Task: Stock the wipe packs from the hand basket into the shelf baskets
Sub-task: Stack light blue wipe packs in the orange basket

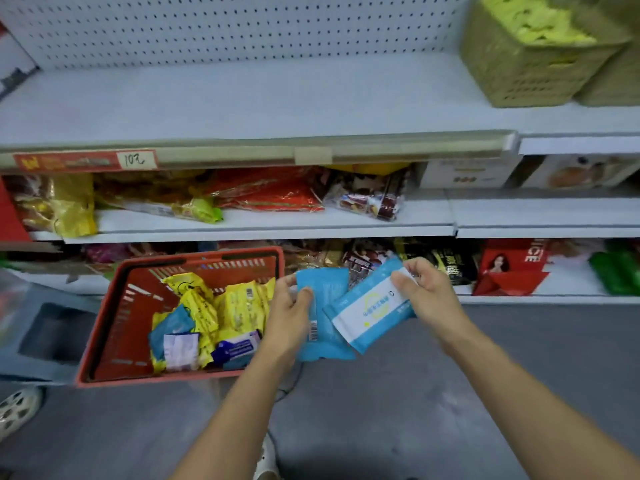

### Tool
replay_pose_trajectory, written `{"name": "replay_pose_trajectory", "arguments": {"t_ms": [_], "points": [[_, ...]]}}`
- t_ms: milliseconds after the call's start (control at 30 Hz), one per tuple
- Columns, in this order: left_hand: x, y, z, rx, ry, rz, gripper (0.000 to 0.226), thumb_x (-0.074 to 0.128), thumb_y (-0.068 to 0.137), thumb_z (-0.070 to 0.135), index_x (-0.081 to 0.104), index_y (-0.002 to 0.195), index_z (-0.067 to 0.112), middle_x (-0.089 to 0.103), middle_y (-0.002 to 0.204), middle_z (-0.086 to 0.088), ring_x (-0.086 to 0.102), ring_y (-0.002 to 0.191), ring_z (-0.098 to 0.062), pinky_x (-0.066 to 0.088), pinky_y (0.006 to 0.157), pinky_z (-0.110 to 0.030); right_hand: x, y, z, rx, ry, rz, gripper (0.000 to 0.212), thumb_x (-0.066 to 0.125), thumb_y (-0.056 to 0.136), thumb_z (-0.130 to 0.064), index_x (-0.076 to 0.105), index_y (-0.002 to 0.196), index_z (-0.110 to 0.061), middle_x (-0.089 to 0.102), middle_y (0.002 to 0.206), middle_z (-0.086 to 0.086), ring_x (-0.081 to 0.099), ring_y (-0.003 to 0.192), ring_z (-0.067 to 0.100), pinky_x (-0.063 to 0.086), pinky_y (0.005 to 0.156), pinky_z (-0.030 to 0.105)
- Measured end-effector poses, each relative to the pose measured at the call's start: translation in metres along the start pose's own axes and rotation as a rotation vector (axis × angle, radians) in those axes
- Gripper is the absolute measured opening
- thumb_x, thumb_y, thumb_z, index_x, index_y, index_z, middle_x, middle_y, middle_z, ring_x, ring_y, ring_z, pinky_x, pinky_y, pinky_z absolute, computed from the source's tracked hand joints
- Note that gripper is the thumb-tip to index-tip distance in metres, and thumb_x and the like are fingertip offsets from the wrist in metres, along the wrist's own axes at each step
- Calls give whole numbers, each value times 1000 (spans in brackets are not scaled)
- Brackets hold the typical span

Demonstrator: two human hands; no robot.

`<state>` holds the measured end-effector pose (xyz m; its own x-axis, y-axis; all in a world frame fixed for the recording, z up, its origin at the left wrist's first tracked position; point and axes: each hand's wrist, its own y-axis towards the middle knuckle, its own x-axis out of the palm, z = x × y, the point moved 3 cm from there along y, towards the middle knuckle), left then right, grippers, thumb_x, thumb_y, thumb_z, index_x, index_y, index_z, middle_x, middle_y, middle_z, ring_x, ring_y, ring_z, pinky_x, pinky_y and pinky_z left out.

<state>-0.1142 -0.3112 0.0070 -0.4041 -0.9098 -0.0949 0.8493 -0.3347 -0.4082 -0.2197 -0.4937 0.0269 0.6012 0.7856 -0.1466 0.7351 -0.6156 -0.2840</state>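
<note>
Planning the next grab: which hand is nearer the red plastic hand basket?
Left. The left hand sits just beside the red plastic hand basket's right rim, holding a blue wipe pack; the right hand is farther right.

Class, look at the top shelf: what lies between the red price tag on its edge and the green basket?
In the head view, nothing: the top shelf is bare from above the price tag to the green basket.
</note>
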Motion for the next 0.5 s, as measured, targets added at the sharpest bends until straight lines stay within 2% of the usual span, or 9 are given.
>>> {"name": "replay_pose_trajectory", "arguments": {"t_ms": [133, 200, 233, 333, 500], "points": [[100, -54, 20, -101, -217, -165, 14, 56, 97, 29, 63, 101, 18, 74, 92, -7, 72, 74, -23, 58, 59, -42, -105, -22, -18, -41, -15, 80, 10, 51, 96, -9, 52, 87, -12, 64, 80, 9, 62, 68, 17, 51, 55, 29], [143, -75, 33, -117, -224, -278, 32, 69, 85, 36, 62, 109, 16, 74, 101, -10, 72, 88, -32, 58, 71, -56, -151, -29, -24, -53, -6, 132, 11, 50, 96, -10, 53, 86, -14, 65, 83, 11, 63, 70, 18, 52, 58, 31], [163, -83, 40, -101, -197, -312, 40, 75, 79, 35, 61, 111, 16, 73, 105, -10, 71, 92, -33, 57, 74, -59, -172, -30, -26, -61, 8, 155, 12, 50, 96, -10, 53, 85, -15, 65, 84, 12, 64, 72, 20, 53, 61, 34], [210, -92, 68, -10, -102, -307, 40, 80, 76, 21, 61, 111, 16, 74, 105, -7, 72, 91, -27, 59, 73, -52, -223, -31, -33, -76, 56, 205, 16, 51, 96, -14, 52, 81, -21, 66, 84, 10, 66, 76, 22, 53, 63, 39], [273, -88, 114, 130, -45, -321, 32, 77, 80, 11, 62, 108, 14, 74, 100, -4, 72, 88, -22, 60, 68, -38, -289, -15, -49, -80, 183, 226, 9, 55, 94, -9, 53, 86, -12, 67, 80, 6, 66, 64, 10, 53, 57, 27]]}}
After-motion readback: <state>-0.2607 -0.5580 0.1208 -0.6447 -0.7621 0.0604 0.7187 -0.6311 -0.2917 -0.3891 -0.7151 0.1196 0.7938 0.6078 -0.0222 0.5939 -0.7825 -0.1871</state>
